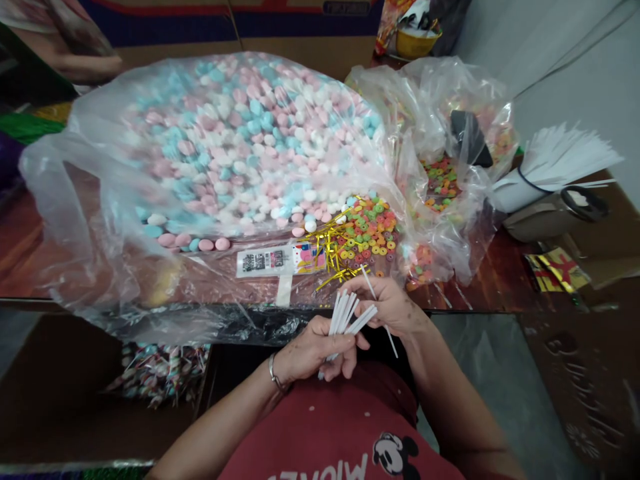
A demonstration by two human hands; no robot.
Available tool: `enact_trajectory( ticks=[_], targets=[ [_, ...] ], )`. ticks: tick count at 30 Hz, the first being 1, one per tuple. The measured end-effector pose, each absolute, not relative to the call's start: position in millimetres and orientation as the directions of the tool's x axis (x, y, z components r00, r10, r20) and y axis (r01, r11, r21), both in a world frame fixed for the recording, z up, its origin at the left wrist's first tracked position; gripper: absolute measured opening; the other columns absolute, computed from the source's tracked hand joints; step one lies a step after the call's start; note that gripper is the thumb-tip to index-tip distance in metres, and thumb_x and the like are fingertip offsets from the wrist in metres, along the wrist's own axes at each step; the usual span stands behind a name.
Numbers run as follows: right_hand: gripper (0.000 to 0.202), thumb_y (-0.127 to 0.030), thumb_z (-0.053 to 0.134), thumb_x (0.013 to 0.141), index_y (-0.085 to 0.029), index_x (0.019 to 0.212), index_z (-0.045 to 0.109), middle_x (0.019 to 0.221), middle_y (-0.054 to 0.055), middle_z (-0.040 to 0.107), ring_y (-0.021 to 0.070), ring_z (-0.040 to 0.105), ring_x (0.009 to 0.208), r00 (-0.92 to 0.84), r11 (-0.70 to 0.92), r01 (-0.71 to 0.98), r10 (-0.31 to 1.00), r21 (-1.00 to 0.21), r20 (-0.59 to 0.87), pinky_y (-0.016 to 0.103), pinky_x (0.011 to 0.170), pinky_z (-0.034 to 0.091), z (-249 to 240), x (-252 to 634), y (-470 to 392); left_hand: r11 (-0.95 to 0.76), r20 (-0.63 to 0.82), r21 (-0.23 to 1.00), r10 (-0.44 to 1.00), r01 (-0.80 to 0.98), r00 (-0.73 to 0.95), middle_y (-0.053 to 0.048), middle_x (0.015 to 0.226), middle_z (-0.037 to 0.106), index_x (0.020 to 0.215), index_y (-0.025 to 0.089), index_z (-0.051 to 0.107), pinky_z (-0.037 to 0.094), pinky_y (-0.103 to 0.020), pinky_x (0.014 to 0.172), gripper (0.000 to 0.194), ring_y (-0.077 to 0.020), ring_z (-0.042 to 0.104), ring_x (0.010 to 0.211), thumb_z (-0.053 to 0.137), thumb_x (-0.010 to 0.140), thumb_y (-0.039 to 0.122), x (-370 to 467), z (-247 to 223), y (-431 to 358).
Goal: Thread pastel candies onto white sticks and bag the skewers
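My left hand (320,348) is wrapped round a bunch of thin white sticks (345,313), whose upper ends fan out above the fingers. Close beside it, my right hand (393,303) pinches one single white stick (391,340), which slants down across the palm. Both hands are just in front of the table edge. Beyond them lies a heap of coloured candy rings (367,230), with gold twist ties (327,247) along its left side. A printed plastic sleeve (265,261) lies flat on the table, left of the twist ties.
A large clear bag of pink, blue and white candies (235,147) spreads over the table. Bags of candy rings (443,180) stand right of it, near a bundle of white sticks (555,163). Below left, a box (45,400) holds wrapped skewers. Another person's arm (85,67) shows top left.
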State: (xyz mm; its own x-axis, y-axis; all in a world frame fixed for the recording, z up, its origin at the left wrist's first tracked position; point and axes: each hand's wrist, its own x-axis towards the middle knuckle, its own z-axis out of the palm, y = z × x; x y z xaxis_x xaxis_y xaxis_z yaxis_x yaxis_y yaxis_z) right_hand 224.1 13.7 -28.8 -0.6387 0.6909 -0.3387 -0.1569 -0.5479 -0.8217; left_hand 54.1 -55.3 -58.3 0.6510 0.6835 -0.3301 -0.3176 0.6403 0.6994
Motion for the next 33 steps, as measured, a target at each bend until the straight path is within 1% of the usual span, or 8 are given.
enact_trajectory(
  ticks=[5,8,13,17,21,27,31,33],
  targets=[
    [0.045,-0.039,0.088,0.053,-0.016,0.082,0.062,0.065,-0.002,0.065,0.0043,0.048,0.044,-0.614,-0.517,-0.175,0.723,-0.838,-0.317,0.014,0.035,0.031,-32,217,10,0.625,-0.309,0.717,0.682,-0.309,0.663,-0.005,0.058,0.066,0.09,0.008,0.071,0.03,-0.016,0.034,0.038,-0.0045,0.045,0.034,0.068,0.08,0.045,53,-63,-56],
    [0.047,-0.041,0.088,0.051,-0.016,0.079,0.061,0.064,-0.002,0.065,0.006,0.051,0.045,-0.589,-0.482,-0.186,0.753,-0.856,-0.295,0.015,0.036,0.035,-36,213,6,0.627,-0.284,0.699,0.684,-0.343,0.672,-0.006,0.058,0.066,0.089,0.008,0.071,0.03,-0.017,0.034,0.039,-0.0048,0.044,0.034,0.069,0.079,0.045,54,-66,-57],
    [0.037,-0.042,0.081,0.064,-0.014,0.077,0.062,0.054,-0.005,0.057,0.0013,0.038,0.036,-0.507,-0.413,-0.186,0.818,-0.892,-0.273,0.013,0.032,0.026,-40,210,2,0.622,-0.274,0.649,0.728,-0.437,0.628,-0.004,0.052,0.063,0.086,0.008,0.071,0.023,-0.016,0.031,0.039,-0.0035,0.039,0.03,0.072,0.076,0.046,58,-68,-55],
    [0.031,-0.041,0.077,0.07,-0.014,0.077,0.063,0.057,-0.005,0.055,0.0016,0.039,0.038,-0.52,-0.393,-0.161,0.813,-0.905,-0.261,0.013,0.032,0.028,-42,208,0,0.634,-0.264,0.622,0.722,-0.459,0.64,-0.004,0.052,0.064,0.086,0.008,0.071,0.023,-0.016,0.031,0.036,-0.0039,0.039,0.03,0.072,0.077,0.043,58,-68,-54],
    [0.029,-0.041,0.073,0.074,-0.014,0.076,0.062,0.056,-0.005,0.053,0.0012,0.037,0.037,-0.503,-0.373,-0.164,0.828,-0.913,-0.248,0.013,0.031,0.026,-43,207,-1,0.641,-0.251,0.6,0.719,-0.479,0.648,-0.004,0.052,0.064,0.088,0.008,0.071,0.024,-0.016,0.03,0.035,-0.004,0.039,0.029,0.071,0.078,0.042,58,-69,-54],
    [0.031,-0.045,0.07,0.077,-0.015,0.078,0.061,0.055,-0.006,0.05,0.0017,0.032,0.039,-0.484,-0.34,-0.15,0.844,-0.928,-0.231,0.014,0.033,0.023,-45,204,-2,0.638,-0.266,0.595,0.73,-0.488,0.63,-0.003,0.051,0.062,0.084,0.009,0.069,0.024,-0.015,0.029,0.038,-0.0037,0.037,0.028,0.072,0.075,0.046,59,-72,-54],
    [0.029,-0.045,0.063,0.083,-0.017,0.08,0.059,0.057,-0.005,0.049,0.0031,0.032,0.041,-0.46,-0.316,-0.138,0.86,-0.939,-0.222,0.015,0.035,0.024,-44,202,-3,0.64,-0.294,0.599,0.735,-0.482,0.611,0.0,0.047,0.056,0.079,0.009,0.067,0.022,-0.015,0.028,0.04,-0.0036,0.035,0.028,0.074,0.073,0.048,60,-71,-53],
    [0.027,-0.045,0.059,0.085,-0.018,0.079,0.056,0.058,-0.005,0.049,0.004,0.035,0.043,-0.43,-0.278,-0.116,0.88,-0.954,-0.204,0.016,0.036,0.026,-42,201,-4,0.637,-0.289,0.579,0.743,-0.508,0.603,0.004,0.043,0.048,0.076,0.01,0.065,0.022,-0.014,0.029,0.038,-0.003,0.033,0.029,0.077,0.071,0.046,61,-70,-53]
  ],
)
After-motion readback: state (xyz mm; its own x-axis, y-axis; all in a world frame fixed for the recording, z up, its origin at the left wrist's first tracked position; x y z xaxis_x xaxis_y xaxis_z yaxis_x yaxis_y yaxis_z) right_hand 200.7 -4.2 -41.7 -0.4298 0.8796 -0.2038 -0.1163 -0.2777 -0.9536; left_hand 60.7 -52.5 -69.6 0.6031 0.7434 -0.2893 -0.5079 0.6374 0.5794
